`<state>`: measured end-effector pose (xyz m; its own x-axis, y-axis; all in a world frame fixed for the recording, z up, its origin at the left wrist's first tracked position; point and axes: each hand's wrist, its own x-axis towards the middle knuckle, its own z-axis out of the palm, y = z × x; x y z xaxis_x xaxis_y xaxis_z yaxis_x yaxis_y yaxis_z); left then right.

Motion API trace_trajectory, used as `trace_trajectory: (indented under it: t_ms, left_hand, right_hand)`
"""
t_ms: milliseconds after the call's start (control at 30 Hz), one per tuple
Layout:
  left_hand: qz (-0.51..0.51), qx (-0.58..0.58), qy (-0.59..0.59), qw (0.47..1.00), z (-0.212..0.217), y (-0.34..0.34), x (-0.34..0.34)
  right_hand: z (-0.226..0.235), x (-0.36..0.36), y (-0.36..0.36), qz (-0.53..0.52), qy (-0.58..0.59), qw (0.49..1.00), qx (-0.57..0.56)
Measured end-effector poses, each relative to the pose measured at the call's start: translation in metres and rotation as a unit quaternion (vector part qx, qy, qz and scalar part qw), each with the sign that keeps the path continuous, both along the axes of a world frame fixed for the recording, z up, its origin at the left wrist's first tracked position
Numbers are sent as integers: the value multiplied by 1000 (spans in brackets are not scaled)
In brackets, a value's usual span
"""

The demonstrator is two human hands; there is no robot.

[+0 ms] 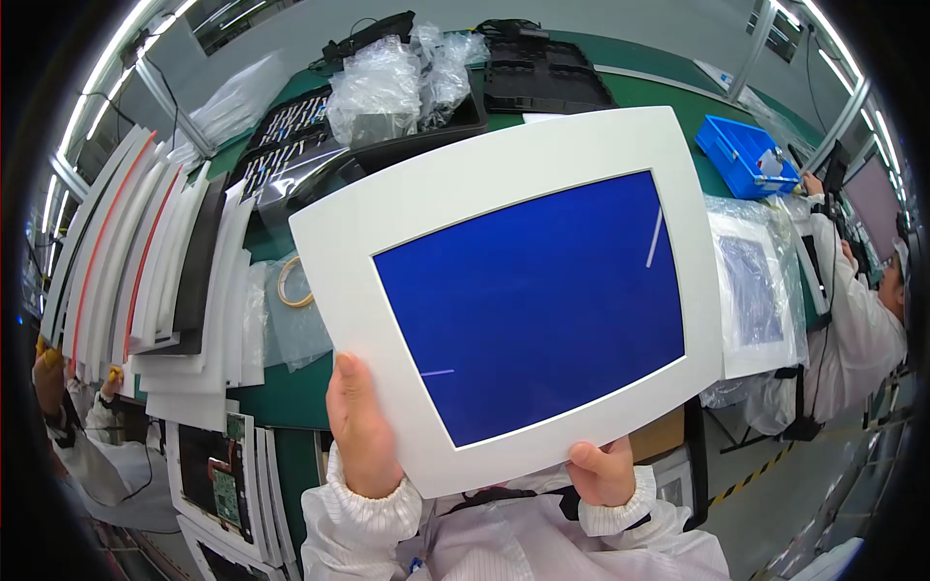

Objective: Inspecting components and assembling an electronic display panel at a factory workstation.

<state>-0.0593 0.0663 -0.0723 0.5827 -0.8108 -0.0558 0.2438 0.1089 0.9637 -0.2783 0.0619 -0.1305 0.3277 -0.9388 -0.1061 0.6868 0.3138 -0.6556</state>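
Note:
Between my two hands is a white-framed display panel, its dark blue screen facing me and streaked with light reflections. It is tilted, its right side higher than its left. My left hand grips the frame at the lower left edge, thumb on the front. At the bottom edge, right of the middle, my right hand holds it with the thumb in front. The fingers behind the panel are hidden. A similar white-framed panel in clear plastic lies just to the right.
Flat white panels stand in a row at left, beside a tape roll. Clear plastic wrap sits on a black tray behind. A blue bin stands back right. Frames with circuit boards stand lower left. Other people work at both sides.

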Motion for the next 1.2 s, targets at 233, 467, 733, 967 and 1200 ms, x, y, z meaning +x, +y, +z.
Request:
trace_trajectory:
  t_ms: [233, 467, 733, 967, 1200]
  left_hand:
    - [-23, 13, 81, 996, 0, -3, -3]
    - [-44, 34, 79, 995, -10, -12, -1]
    - [-71, -2, 123, 990, -14, -15, -16]
    - [-194, -51, 177, 964, -4, -34, -27]
    - [-264, -61, 37, 962, 19, -44, -32]
  right_hand:
    - [6, -3, 13, 14, 36, 999, 13]
    - [9, -1, 7, -20, 117, 993, 5]
    - [21, -2, 3, -72, 27, 997, 27]
    - [52, -30, -46, -171, 46, 981, -73]
    - [150, -75, -110, -279, 323, 816, -389]
